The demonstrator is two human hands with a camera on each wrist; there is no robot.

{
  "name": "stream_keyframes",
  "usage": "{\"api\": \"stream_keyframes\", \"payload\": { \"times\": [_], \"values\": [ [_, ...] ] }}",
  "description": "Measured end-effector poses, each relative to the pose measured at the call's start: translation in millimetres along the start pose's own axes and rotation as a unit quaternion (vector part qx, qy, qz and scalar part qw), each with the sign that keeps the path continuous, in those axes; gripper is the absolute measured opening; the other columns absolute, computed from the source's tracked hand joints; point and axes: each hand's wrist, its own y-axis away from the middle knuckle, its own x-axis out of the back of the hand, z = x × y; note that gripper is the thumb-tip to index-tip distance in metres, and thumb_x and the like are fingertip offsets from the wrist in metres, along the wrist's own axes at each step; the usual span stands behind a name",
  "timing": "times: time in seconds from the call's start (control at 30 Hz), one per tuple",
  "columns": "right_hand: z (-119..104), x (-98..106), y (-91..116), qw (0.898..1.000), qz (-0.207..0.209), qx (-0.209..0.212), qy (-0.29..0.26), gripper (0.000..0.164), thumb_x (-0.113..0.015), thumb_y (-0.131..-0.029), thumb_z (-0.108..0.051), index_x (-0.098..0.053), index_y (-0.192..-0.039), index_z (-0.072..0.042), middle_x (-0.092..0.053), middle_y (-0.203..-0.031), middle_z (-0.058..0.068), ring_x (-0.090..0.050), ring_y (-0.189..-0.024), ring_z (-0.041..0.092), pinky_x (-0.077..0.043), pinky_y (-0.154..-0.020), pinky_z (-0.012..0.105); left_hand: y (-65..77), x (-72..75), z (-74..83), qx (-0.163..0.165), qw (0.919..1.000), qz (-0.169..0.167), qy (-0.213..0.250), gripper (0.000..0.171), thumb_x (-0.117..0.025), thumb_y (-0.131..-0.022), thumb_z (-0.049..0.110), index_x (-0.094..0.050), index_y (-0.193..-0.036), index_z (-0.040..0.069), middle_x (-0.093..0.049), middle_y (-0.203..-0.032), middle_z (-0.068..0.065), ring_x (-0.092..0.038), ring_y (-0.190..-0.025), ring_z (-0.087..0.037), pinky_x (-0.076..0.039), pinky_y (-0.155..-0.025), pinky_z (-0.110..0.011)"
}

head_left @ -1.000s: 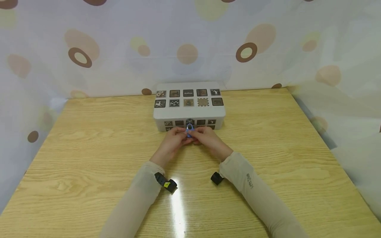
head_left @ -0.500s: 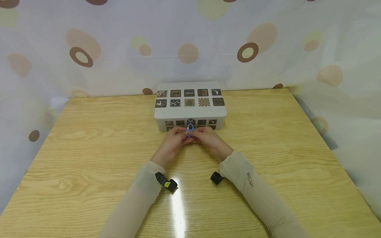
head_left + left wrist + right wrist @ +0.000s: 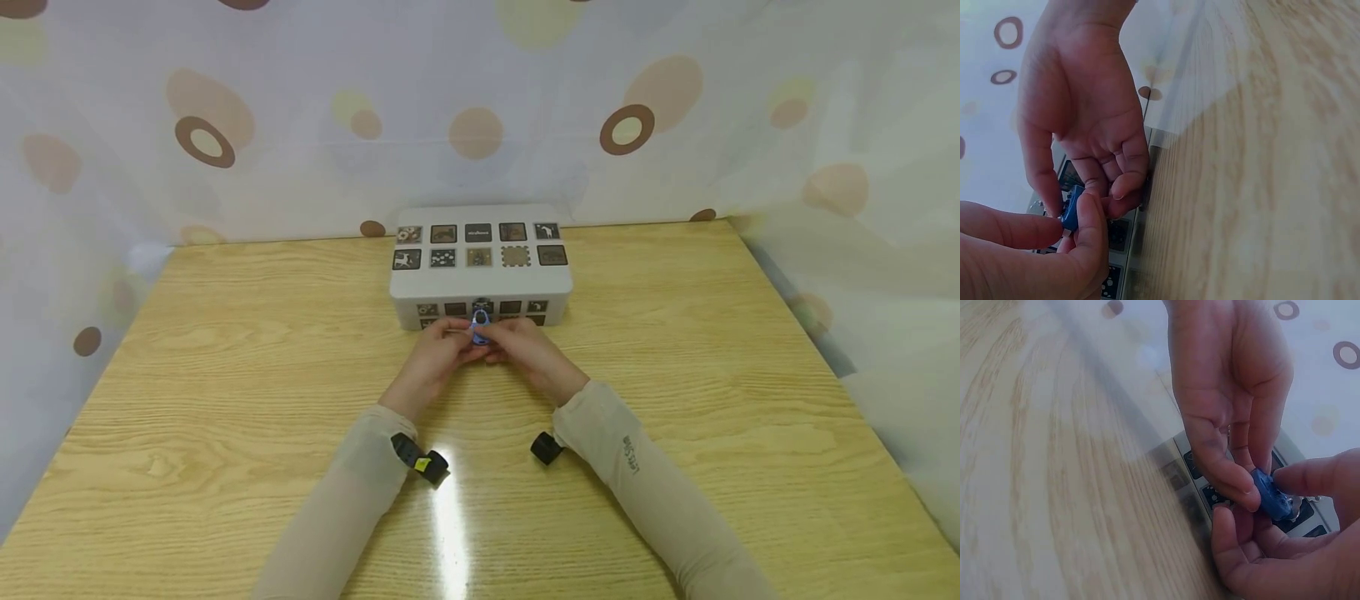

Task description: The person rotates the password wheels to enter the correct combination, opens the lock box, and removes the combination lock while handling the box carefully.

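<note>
Both hands meet at a small blue padlock (image 3: 478, 339) just before the front of a white box (image 3: 480, 284). Its shackle points up toward the box's clasp (image 3: 482, 304); whether they touch cannot be made out. The left hand (image 3: 430, 365) pinches the padlock from the left side, and the right hand (image 3: 537, 360) pinches it from the right with thumb and fingers. Close up in the right wrist view, the blue padlock body (image 3: 1270, 496) has small dark parts along one side. Fingers cover much of it in the left wrist view.
Dark square pictures decorate the box's lid and front. It stands at the back of a wood-grain table (image 3: 247, 400), near a white curtain (image 3: 300, 183) with brown and beige spots. Black straps with small devices are worn at both wrists.
Little differs. The padlock and fingers shift very slightly between the frames, and both hands keep their hold on it. The box stays in place.
</note>
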Motion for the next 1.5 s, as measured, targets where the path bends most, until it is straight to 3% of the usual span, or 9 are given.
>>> {"api": "stream_keyframes", "payload": {
  "times": [0.4,0.63,0.77,1.13,1.4,1.5],
  "values": [
    [1.2,-1.2,-0.6,1.000,0.005,0.006,0.009,0.020,-0.057,-0.095,-0.006,-0.062,-0.102,0.012,-0.061,-0.098,0.011,-0.061,-0.080,0.010,-0.054,-0.080,0.024,-0.9,-1.5,-1.2,-0.002,1.0000,0.001,0.005,0.027,-0.042,-0.096,-0.011,-0.041,-0.122,-0.017,-0.052,-0.111,-0.023,-0.059,-0.085,-0.017,-0.054,-0.090,-0.030],
    [2.4,0.4,-1.6,0.998,-0.012,0.015,-0.055,0.036,-0.048,-0.100,-0.012,-0.053,-0.117,0.020,-0.065,-0.088,0.004,-0.063,-0.076,0.009,-0.055,-0.076,0.024,-2.9,-0.1,-2.1,0.001,1.0000,-0.002,0.005,0.028,-0.042,-0.098,-0.008,-0.040,-0.124,-0.017,-0.051,-0.119,-0.029,-0.060,-0.083,-0.015,-0.054,-0.086,-0.026],
    [1.9,-0.1,-1.2,0.999,-0.014,0.016,-0.047,0.034,-0.050,-0.098,-0.010,-0.055,-0.114,0.020,-0.065,-0.084,0.003,-0.063,-0.075,0.009,-0.055,-0.074,0.022,-2.3,-0.2,-1.6,0.000,1.0000,-0.001,0.007,0.028,-0.042,-0.097,-0.008,-0.040,-0.124,-0.017,-0.052,-0.116,-0.028,-0.061,-0.082,-0.015,-0.054,-0.086,-0.026],
    [2.7,-0.9,-0.1,0.999,-0.005,0.019,-0.027,0.018,-0.053,-0.095,0.000,-0.062,-0.101,0.014,-0.060,-0.106,0.019,-0.061,-0.082,0.011,-0.055,-0.081,0.023,-0.3,-2.5,-1.2,-0.004,0.9999,0.005,0.013,0.026,-0.042,-0.096,-0.011,-0.041,-0.121,-0.017,-0.052,-0.109,-0.023,-0.060,-0.080,-0.016,-0.054,-0.089,-0.031],
    [0.9,0.9,-0.3,0.997,-0.016,0.014,-0.069,0.036,-0.047,-0.100,-0.008,-0.050,-0.119,0.022,-0.063,-0.095,0.010,-0.063,-0.080,0.010,-0.055,-0.080,0.025,-1.3,-1.4,-0.4,0.000,1.0000,0.005,0.006,0.026,-0.043,-0.098,-0.008,-0.041,-0.122,-0.016,-0.053,-0.111,-0.025,-0.060,-0.079,-0.015,-0.055,-0.084,-0.026],
    [0.8,0.8,0.2,0.998,-0.019,0.018,-0.062,0.037,-0.047,-0.099,-0.008,-0.050,-0.120,0.023,-0.064,-0.095,0.009,-0.063,-0.080,0.009,-0.055,-0.080,0.024,-1.0,-1.2,0.0,0.001,1.0000,0.005,0.004,0.026,-0.043,-0.098,-0.007,-0.041,-0.122,-0.016,-0.053,-0.110,-0.024,-0.061,-0.078,-0.014,-0.055,-0.084,-0.026]
  ]
}}
